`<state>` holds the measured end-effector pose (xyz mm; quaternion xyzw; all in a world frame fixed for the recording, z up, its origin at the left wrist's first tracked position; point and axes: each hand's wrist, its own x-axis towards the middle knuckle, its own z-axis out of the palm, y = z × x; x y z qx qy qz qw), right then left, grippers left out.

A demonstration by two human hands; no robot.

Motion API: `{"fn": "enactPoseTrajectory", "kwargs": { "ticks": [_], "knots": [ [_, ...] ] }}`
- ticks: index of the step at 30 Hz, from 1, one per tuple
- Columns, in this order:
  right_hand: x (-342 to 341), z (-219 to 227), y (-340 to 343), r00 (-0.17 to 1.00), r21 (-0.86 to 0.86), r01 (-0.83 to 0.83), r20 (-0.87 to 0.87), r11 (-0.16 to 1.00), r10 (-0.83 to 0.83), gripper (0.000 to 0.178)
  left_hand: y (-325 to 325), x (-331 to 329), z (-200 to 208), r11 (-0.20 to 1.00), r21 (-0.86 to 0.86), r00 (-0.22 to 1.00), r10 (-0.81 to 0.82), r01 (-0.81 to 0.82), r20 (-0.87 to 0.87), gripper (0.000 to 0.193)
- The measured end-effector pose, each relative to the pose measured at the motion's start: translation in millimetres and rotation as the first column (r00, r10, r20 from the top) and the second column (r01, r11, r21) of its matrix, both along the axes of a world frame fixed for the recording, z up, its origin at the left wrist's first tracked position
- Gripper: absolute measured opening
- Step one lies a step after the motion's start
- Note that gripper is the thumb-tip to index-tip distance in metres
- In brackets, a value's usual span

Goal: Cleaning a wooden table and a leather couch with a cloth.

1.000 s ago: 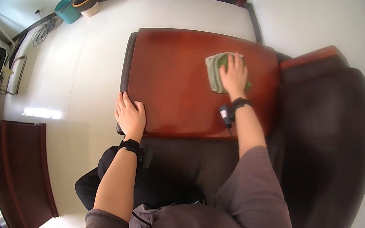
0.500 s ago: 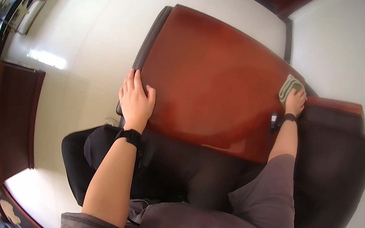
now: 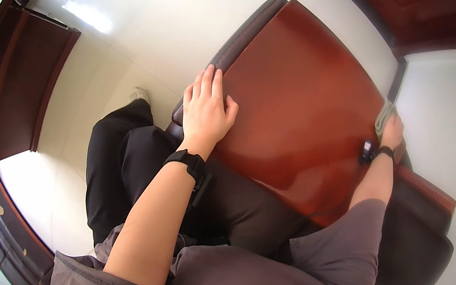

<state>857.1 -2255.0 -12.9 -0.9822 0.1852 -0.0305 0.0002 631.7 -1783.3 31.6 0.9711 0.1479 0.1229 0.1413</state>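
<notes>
A glossy red-brown wooden panel (image 3: 301,94) with a dark leather padded side (image 3: 243,37) lies before me. At its near left edge, my left hand (image 3: 210,107) rests flat, fingers stretched out and holding nothing. Over at the right edge, my right hand (image 3: 393,133) grips a folded grey-green cloth (image 3: 385,118) against the side of the panel. Its fingertips are hidden. Beside my right wrist is a small dark device with a pale face (image 3: 366,151). Both wrists wear black bands.
A dark leather seat (image 3: 414,267) with a wooden armrest (image 3: 429,192) stands on the right, close to a white wall (image 3: 454,107). Dark wooden furniture (image 3: 28,87) is on the left. My left shoe (image 3: 140,94) is on the pale tiled floor (image 3: 141,15).
The view has turned, so the panel appears tilted and further right. My right hand has brought the cloth from the top surface to the right edge. My left leg has come into view.
</notes>
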Motion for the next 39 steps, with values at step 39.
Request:
{"fn": "enactPoseTrajectory", "kwargs": {
  "ticks": [39],
  "knots": [
    [-182,21,401,0.608,-0.015,-0.768,0.293,0.64,0.738,0.055,24,-2,-25,0.531,-0.813,0.891,0.454,-0.241,0.033,0.035]
  ]
}}
